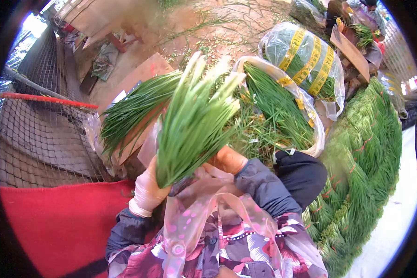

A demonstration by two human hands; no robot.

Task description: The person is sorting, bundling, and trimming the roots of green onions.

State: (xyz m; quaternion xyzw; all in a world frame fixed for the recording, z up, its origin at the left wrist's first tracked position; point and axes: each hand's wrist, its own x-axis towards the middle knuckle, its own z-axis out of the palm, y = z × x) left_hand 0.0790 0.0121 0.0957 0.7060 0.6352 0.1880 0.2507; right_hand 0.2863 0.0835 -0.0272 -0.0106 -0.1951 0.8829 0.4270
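at the far left, a red cloth [60, 217] lies beside the person. next comes a board [149, 69] with a pile of long green stalks [139, 109], loose as far as shows, so this share looks undone. the left hand [147, 190], in a thin pale glove, has its fingers closed round the leafy end of a handful of greens [192, 132], which is held up over the lap, pale ends away from the body. no tie shows on it, so i judge it part-way. the right hand [230, 160] is just beside it; its fingers are hidden, so i cannot tell how they stand. further right, an open bag [320, 139] holds more greens, seemingly waiting, and a taped bag [302, 58] looks unopened. at the far right, a big stack of bunches [368, 162] with red ties [352, 168] seems finished.
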